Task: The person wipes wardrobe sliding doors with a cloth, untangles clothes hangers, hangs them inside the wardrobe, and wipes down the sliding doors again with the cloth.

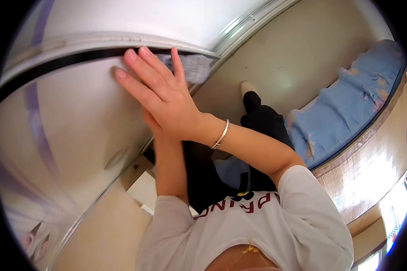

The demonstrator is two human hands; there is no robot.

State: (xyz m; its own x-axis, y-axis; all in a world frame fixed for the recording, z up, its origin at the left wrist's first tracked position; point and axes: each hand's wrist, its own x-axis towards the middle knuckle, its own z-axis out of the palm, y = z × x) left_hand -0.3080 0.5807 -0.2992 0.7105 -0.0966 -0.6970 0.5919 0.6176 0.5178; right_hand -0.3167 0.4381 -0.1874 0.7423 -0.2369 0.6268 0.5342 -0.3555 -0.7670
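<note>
My right hand (167,97), with a silver bangle at its wrist, stretches over the black edge strip (72,58) of a glossy white panel (77,117). Its fingers are spread. My left hand (160,134) is crossed beneath it, wrist against wrist, and its fingers are hidden. A fluffy grey cloth (194,68) shows just past my right hand's little finger, against the panel's edge. What holds the cloth cannot be made out.
A couch or bed with a blue floral cover (343,106) runs along the right. Pale floor (276,63) shows beyond my foot. A white box-like object (142,192) lies beside my left arm. Metal track (239,29) borders the floor.
</note>
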